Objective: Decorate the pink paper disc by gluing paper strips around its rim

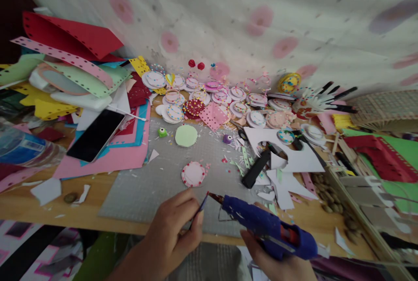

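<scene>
My left hand [174, 226] is closed in a pinch around a thin pair of tweezers [203, 203], with a tiny red piece [207, 193] at the tip. Wrapped in my right hand [281, 263] is a blue hot glue gun [261, 224]. Its nozzle points left and lies right beside the tweezer tip; whether they touch I cannot tell. Just beyond both hands, a pale pink paper disc [193, 174] edged with red dots lies on the grey cutting mat [130, 198]. Farther back is a light green paper disc [186, 136].
Small paper hats [237, 93] crowd the back edge. Coloured paper sheets, a phone [96, 135] and a plastic bottle [26, 148] occupy the left. To the right are a black-handled cutter [256, 170], cut white paper [302, 154], a cup of pens [307, 104] and a wooden tray edge [362, 202].
</scene>
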Demonstrator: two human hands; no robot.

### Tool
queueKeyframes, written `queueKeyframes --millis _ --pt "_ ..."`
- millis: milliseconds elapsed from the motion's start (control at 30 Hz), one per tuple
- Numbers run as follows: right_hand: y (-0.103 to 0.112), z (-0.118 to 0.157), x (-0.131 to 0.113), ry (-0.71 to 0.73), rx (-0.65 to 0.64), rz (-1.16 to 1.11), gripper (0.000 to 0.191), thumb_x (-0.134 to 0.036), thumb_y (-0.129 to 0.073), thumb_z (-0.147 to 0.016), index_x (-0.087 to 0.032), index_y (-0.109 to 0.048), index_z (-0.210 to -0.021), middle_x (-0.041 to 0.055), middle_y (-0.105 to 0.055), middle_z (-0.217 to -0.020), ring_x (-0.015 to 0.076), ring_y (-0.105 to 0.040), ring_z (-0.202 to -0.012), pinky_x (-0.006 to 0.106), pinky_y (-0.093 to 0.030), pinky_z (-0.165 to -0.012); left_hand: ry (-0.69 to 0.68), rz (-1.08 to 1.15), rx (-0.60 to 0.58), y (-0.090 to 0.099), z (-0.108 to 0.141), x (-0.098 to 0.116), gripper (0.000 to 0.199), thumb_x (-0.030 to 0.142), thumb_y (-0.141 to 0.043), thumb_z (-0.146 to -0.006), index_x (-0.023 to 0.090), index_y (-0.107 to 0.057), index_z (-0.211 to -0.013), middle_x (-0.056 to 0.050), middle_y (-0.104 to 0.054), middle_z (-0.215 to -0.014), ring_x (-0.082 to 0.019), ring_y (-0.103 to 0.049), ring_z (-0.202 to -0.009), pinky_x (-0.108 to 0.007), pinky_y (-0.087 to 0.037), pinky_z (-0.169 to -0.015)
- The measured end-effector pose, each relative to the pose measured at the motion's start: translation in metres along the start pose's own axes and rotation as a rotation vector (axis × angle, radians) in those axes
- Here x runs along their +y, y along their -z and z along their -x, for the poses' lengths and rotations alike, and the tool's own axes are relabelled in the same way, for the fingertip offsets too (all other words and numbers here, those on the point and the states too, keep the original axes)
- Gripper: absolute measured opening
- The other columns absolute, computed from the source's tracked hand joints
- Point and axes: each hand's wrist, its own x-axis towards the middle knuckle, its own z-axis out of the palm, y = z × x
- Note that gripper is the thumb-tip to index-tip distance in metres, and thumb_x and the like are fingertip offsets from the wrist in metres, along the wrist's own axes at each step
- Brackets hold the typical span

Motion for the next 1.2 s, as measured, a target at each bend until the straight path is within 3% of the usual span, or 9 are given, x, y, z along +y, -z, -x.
queueKeyframes --millis 767,967,1067,1200 --pt "0.0 -0.001 -0.002 0.0 0.019 -0.008 0.012 -0.03 -0.059 -0.073 -0.025 -0.056 -0.062 -0.0015 -0.059 -0.053 0.0167 -0.058 -0.046 0.025 -0.049 -0.043 0.005 0.013 0.005 -0.001 -0.002 0.002 0.027 0.014 -0.038 -0.095 0.019 -0.031 -0.07 0.001 -0.04 -0.071 -0.011 -0.044 -0.065 -0.025 -0.032 -0.06" --pt "0.005 -0.001 -0.005 0.003 0.013 -0.006 0.016 -0.034 -0.061 -0.075 -0.025 -0.057 -0.062 -0.0008 -0.061 -0.055 0.0176 -0.06 -0.049 0.025 -0.051 -0.046 0.091 0.16 -0.016 -0.001 0.002 0.003 0.029 0.019 -0.037 -0.097 0.019 -0.032 -0.069 0.001 -0.04 -0.072 -0.011 -0.044 -0.065 -0.023 -0.034 -0.059" --pt "0.012 0.004 0.009 -0.016 0.103 0.021 0.018 -0.04 -0.062 -0.076 -0.024 -0.064 -0.07 0.002 -0.068 -0.068 0.0207 -0.065 -0.062 0.027 -0.055 -0.057 0.133 0.25 0.007 -0.001 0.003 0.003 0.033 0.023 -0.035 -0.098 0.019 -0.037 -0.066 0.001 -0.041 -0.068 -0.011 -0.045 -0.064 -0.023 -0.035 -0.058" --pt "0.029 0.008 0.049 -0.142 0.328 0.223 0.034 -0.051 -0.06 -0.078 -0.02 -0.066 -0.091 0.0074 -0.071 -0.083 0.0258 -0.067 -0.08 0.03 -0.054 -0.065 0.155 0.341 0.046 0.001 -0.001 0.003 0.041 0.026 -0.034 -0.097 0.018 -0.046 -0.059 0.001 -0.042 -0.064 -0.011 -0.045 -0.06 -0.023 -0.035 -0.058"
